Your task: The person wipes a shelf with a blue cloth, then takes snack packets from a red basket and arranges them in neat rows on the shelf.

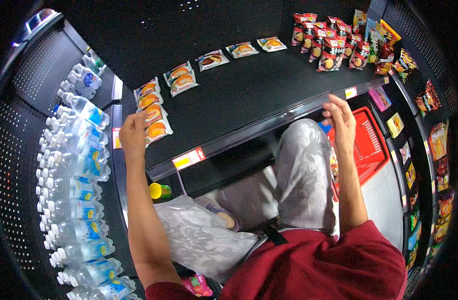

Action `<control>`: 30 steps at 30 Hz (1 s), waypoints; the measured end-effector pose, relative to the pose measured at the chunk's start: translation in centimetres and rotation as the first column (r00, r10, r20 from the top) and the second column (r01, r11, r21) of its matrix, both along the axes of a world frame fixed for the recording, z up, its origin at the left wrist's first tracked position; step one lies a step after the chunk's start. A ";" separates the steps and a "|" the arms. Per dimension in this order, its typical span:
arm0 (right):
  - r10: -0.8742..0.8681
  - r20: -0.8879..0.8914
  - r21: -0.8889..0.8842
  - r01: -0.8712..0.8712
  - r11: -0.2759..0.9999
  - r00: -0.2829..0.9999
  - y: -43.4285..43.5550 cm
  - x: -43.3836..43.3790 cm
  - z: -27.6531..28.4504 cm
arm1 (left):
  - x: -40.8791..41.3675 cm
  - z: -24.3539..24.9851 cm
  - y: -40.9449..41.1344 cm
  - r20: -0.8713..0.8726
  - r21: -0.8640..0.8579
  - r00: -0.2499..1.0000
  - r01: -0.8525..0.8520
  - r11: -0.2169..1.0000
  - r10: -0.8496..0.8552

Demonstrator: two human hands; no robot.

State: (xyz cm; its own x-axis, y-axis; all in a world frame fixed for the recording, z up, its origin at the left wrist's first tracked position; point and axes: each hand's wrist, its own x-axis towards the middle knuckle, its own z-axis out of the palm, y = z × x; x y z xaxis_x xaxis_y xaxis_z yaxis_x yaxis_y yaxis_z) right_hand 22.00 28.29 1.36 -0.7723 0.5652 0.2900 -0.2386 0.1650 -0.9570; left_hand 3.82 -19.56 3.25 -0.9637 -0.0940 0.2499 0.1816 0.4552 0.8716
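My left hand (134, 129) is at the front left of a black shelf (244, 97), its fingers bent against the left edge of a wrapped pastry (154, 112). Whether they pinch the wrapper is hidden. Another wrapped pastry (156, 129) lies just in front of it, nearest the shelf edge. Behind them the same column runs back with more packets (148, 99). My right hand (341, 118) hangs in the air by the shelf's front rail (289, 114), above my raised knee. Its fingers are loosely bent and a little apart, with nothing in them.
Rows of water bottles (77, 189) stand on the left. More pastries (213, 60) lie along the shelf's back, and red chip bags (332, 52) stand at back right. A red basket (377, 150) sits on the floor right of my knee. A yellow-lidded can (160, 191) is below the shelf.
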 end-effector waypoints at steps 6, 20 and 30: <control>-0.119 0.542 0.138 0.052 0.989 0.832 13.5 8.3 -18.2 | -0.6 0.8 0.8 0.043 0.341 0.999 -0.026 0.940 0.013; 0.093 0.782 -0.096 -0.028 0.995 0.617 16.7 11.7 -34.2 | -1.7 1.9 1.6 -0.062 0.548 0.991 -0.068 0.834 0.121; -0.227 0.798 0.598 -0.690 0.407 0.558 16.9 14.4 -30.8 | -1.3 2.1 1.8 -0.039 0.517 0.991 -0.088 0.851 0.127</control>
